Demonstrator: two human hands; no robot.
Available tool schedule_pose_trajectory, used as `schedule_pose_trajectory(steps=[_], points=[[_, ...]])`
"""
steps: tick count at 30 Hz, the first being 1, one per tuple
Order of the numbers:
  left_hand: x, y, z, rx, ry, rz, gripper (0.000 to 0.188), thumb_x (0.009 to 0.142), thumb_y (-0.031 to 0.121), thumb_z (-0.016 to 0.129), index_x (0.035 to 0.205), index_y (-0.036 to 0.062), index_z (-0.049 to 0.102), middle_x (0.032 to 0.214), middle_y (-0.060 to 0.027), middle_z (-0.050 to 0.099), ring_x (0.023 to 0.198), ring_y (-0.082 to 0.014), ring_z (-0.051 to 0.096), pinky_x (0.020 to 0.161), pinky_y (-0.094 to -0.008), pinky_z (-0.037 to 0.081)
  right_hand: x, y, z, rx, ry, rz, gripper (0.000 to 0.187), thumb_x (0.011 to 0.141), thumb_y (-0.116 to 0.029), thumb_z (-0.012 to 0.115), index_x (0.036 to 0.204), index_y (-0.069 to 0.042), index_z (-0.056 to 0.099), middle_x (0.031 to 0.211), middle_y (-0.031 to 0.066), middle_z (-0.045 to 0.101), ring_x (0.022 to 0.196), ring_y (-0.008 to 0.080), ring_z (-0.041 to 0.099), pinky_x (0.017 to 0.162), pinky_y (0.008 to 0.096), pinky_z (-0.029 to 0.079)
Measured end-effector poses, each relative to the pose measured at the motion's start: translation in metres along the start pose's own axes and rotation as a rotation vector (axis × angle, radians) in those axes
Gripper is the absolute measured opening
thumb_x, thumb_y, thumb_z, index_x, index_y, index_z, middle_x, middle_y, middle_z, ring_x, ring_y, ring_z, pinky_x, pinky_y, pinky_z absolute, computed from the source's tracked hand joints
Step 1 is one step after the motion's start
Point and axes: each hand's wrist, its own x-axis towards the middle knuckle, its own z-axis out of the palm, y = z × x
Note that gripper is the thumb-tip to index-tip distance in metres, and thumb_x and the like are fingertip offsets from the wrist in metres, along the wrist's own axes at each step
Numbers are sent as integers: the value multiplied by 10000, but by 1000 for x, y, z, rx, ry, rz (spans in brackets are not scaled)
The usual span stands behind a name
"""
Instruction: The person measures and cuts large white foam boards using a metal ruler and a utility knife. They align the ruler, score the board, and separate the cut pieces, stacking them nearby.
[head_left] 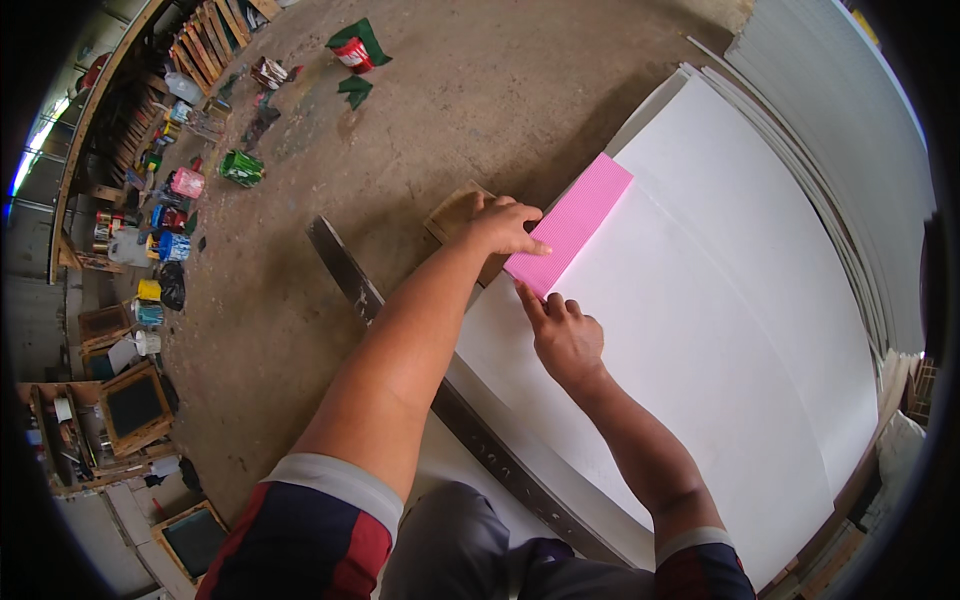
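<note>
A long pink corrugated strip (pixel 583 207) lies slantwise along the left edge of a stack of large white sheets (pixel 700 290). My left hand (pixel 503 226) grips the strip's left side near its close end, thumb on top and the other fingertips partly hidden past the edge. My right hand (pixel 568 338) is just below the strip's near end. Its index finger is stretched out and touches the near corner, while the other fingers curl in over the white sheet. The right thumb is hidden.
A dark metal bar (pixel 470 440) runs along the near side of the white sheets. More white sheets (pixel 840 130) stand upright at the right. Paint cans, including a red one (pixel 352 55) and a green one (pixel 242 168), and wooden frames (pixel 135 408) cover the left side of the floor.
</note>
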Motion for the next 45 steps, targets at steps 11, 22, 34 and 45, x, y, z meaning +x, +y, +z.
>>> schedule_pose_trajectory(steps=[11, 22, 34, 45], points=[[4, -5, 3, -37, 7, 25, 981, 756, 746, 819, 1518, 166, 603, 1618, -170, 508, 1591, -309, 320, 1300, -654, -18, 6, -21, -18, -9, -268, 101, 540, 1002, -167, 599, 1539, -128, 561, 1043, 127, 689, 884, 290, 735, 661, 425, 638], [-80, 50, 116, -63, 838, 64, 452, 904, 445, 822, 1253, 163, 774, 1553, -208, 508, 1547, -473, 306, 1230, -681, 237, -47, 72, 15, 809, 146, 810, 260, 1018, -230, 687, 1052, 24, 734, 788, 134, 723, 758, 250, 715, 711, 424, 535], [-127, 119, 177, -35, 396, -74, 1005, 890, 767, 670, 1710, 335, 280, 1810, -202, -13, 1647, -464, -126, 1252, -723, -58, -44, 154, -1, 1305, 485, 1191, 214, 924, -111, 819, 915, 17, 648, 705, 52, 624, 513, 128, 548, 430, 323, 409], [-117, 126, 165, -30, 191, -144, 1228, 798, 833, 716, 1735, 356, 82, 1794, -216, -146, 1621, -459, -240, 1241, -733, -95, -76, 270, -13, 500, 601, 1173, 249, 996, -214, 630, 1192, -60, 626, 960, 221, 735, 901, 414, 744, 789, 539, 569]])
